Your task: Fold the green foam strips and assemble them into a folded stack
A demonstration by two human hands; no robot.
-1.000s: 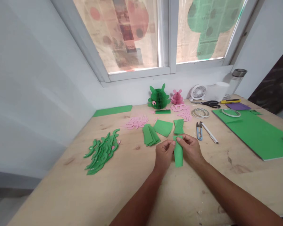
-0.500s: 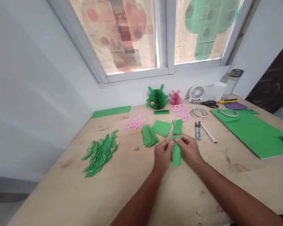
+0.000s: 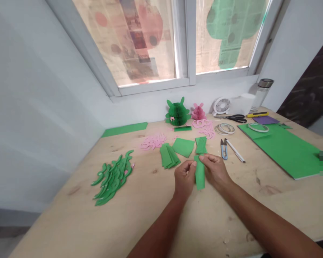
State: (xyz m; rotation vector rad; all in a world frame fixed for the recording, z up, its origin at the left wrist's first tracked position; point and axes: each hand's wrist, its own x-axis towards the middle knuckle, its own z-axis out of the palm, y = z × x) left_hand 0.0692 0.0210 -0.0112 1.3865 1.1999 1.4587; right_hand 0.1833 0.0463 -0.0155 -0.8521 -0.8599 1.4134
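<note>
A narrow green paper strip (image 3: 200, 176) is held upright between both hands near the middle of the table. My left hand (image 3: 185, 176) pinches its left edge near the top, thumb against the paper. On the other side, my right hand (image 3: 216, 169) grips the top right edge between thumb and fingers. Just beyond the hands lie a small green paper piece (image 3: 201, 144), a green square (image 3: 183, 147) and a fanned stack of green rectangles (image 3: 169, 156). The fingertips behind the strip are partly hidden.
Green cut-outs (image 3: 114, 177) lie left, pink ones (image 3: 153, 141) behind. Small snips (image 3: 224, 149), a white pen (image 3: 235, 150), tape rolls (image 3: 226, 128) and a green sheet (image 3: 285, 152) are right. A green honeycomb figure (image 3: 178, 113) and a fan (image 3: 222, 105) stand at the back.
The camera view has shifted slightly, moving the table items a little leftward. Both hands keep their pinch on the strip, which now leans slightly.
</note>
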